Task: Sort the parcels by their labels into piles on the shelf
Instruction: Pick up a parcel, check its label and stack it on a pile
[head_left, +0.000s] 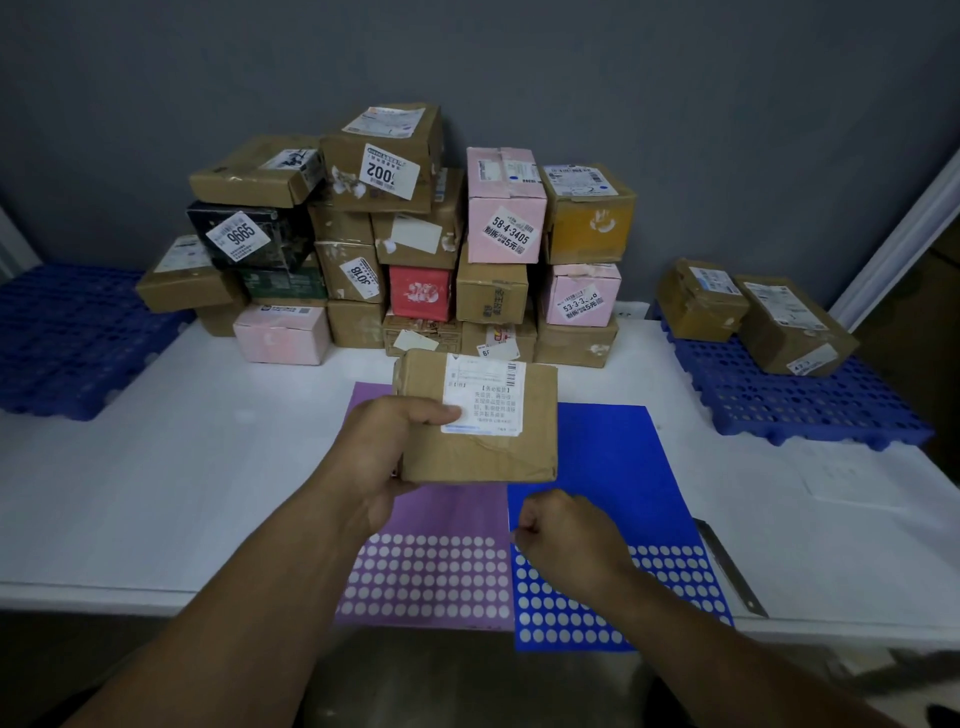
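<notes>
1. Your left hand (379, 457) gripped the brown parcel (467, 460) by its left end. The thumb was clamped over the top against the lower left corner of the white label (485, 397), and the other fingers were hidden underneath.
2. You held the parcel above the table (182, 467), over the far part of the purple sheet (447, 514) and the blue sheet (613, 457). Its long axis ran left to right and its label faced up towards you.
3. Your right hand (566, 535) had its fingers curled together. The thumb and forefinger pinched the left edge of the blue sheet at the top row of dots. I could not tell whether a dot had come away between them.
4. The parcel lay just beyond those right fingertips, slightly up and to the left, with its near edge close by and not touching. The right hand looked like the one free to reach the parcel's top face, because the left was occupied holding it.
5. The stack of parcels (395, 244) stood against the wall behind.
6. The right pallet (810, 400) carried two brown parcels (701, 301), while the left pallet (67, 332) lay well apart on the other side.
</notes>
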